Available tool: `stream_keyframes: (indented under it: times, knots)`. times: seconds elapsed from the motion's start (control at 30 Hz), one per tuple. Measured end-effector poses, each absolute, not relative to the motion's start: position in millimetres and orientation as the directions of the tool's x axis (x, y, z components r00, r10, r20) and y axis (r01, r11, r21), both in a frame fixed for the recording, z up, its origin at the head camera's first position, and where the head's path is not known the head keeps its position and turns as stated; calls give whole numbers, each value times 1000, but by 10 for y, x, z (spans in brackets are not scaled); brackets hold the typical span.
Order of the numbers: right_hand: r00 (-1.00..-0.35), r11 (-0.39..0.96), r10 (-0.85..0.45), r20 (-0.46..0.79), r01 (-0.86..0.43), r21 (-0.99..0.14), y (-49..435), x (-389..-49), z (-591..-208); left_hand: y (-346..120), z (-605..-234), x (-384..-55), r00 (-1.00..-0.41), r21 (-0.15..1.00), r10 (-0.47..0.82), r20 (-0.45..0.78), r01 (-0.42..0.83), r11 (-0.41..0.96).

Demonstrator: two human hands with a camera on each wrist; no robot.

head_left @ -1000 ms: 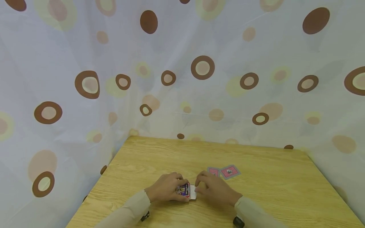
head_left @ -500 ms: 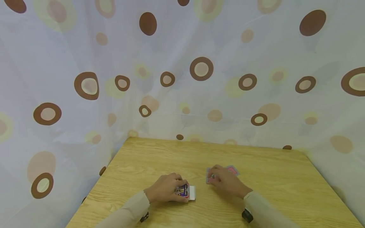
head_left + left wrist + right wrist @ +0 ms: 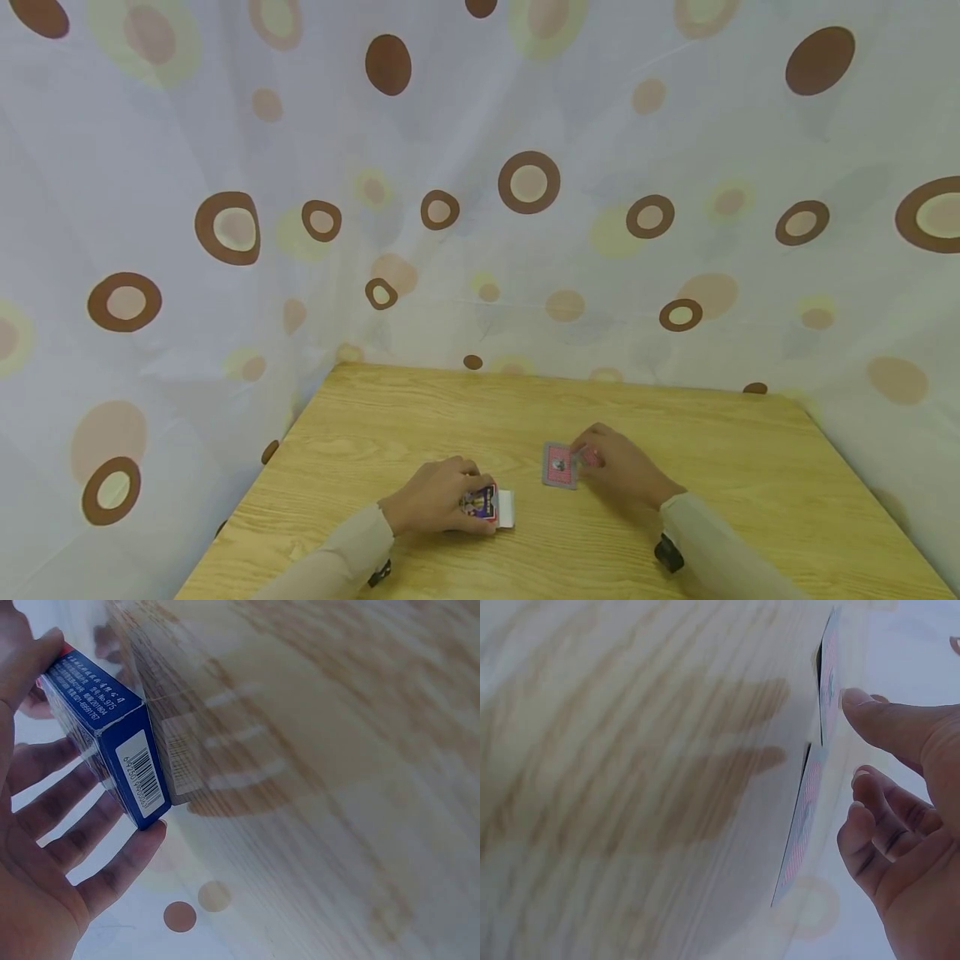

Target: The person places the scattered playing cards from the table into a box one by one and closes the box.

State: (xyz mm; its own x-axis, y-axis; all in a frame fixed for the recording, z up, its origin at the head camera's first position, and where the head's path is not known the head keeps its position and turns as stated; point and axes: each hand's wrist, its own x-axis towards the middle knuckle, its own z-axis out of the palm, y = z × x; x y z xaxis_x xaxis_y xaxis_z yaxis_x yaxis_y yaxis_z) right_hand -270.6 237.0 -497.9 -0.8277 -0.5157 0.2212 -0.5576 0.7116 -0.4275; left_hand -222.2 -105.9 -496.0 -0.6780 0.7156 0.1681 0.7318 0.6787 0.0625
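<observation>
My left hand (image 3: 431,496) grips a playing-card box (image 3: 479,502) on the table, thumb on the near side and fingers on the far side. A white flap (image 3: 506,509) sticks out from the box's right end. In the left wrist view the box (image 3: 138,772) shows a blue end with a barcode. Two red-backed playing cards lie face down to the right. The left card (image 3: 559,465) shows whole; the right card (image 3: 592,457) is partly hidden by my right hand (image 3: 630,471). That hand hovers with loosely bent fingers, its thumb (image 3: 885,724) close to a card (image 3: 829,682).
The wood-grained table (image 3: 420,408) has a glossy surface that reflects the hands. A white sheet with brown and yellow spots (image 3: 480,208) hangs behind it and along the left side. Dark straps (image 3: 669,553) show at both wrists.
My right hand has moved from the box's flap, across the left card, to the right card. The flap has come into full view. My left hand keeps its grip on the box.
</observation>
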Motion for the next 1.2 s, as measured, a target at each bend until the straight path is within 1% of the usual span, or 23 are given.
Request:
stream_keyframes:
  times: [0.17, 0.43, 0.57, 0.8, 1.03, 1.1, 1.2]
  knots:
    - [-834, 716, -514, 201, -546, -434, 2476, -2757, -4982, -1057, -4944, -2215, -674, 60, 719, 169, 735, 675]
    - [-810, 694, -554, 194, -578, -430, 2647, -2851, -5009, -1061, -4926, -2195, -680, 68, 714, 164, 730, 680]
    - [-824, 703, -543, 160, -550, -450, 2733, -2887, -5033, -1059, -4921, -2199, -679, 57, 716, 161, 731, 680]
    - [-841, 696, -536, 76, -492, -523, 2835, -2923, -5036, -1070, -4920, -2194, -675, 57, 721, 156, 735, 676]
    - [-834, 705, -549, 59, -500, -502, 2885, -2994, -4976, -1069, -4928, -2193, -686, 72, 712, 149, 725, 685]
    - [-840, 711, -541, 39, -482, -513, 2889, -3007, -4950, -1070, -4921, -2190, -688, 64, 710, 152, 724, 687]
    - [-870, 731, -493, -14, -405, -549, 2894, -3013, -4938, -1072, -4918, -2189, -688, 62, 710, 150, 723, 688]
